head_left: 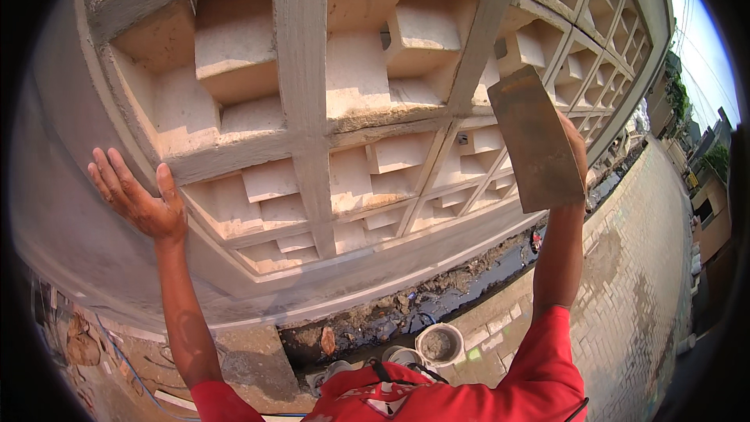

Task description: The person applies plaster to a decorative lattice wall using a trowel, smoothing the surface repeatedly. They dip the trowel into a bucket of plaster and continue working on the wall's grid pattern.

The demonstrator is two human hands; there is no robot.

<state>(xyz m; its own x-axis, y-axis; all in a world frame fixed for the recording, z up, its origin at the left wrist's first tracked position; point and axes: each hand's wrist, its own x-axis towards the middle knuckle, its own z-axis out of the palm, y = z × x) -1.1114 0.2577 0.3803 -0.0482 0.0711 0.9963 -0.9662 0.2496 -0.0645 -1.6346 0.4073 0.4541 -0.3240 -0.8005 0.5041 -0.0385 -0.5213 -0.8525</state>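
In front of me rises a pale wall of decorative ventilation blocks (pixel 301 55), with grey mortar strips between the square openings. My right hand (pixel 576 148) is raised on the right and grips a plastering trowel (pixel 535 141). Its flat rectangular metal blade hides most of the fingers and part of the blocks behind. On the left, my left hand (pixel 144 203) is held up beside the smooth grey plastered edge (pixel 70 133) of the wall. Its fingers are spread and it holds nothing; whether it touches the plaster I cannot tell.
A ditch with dark water (pixel 484 281) and rubble runs along the wall's foot. Close to my body stands a bucket (pixel 461 344) with grey material inside. A brick-paved lane (pixel 633 273) stretches away on the right. Dirt and a blue hose (pixel 117 352) lie at lower left.
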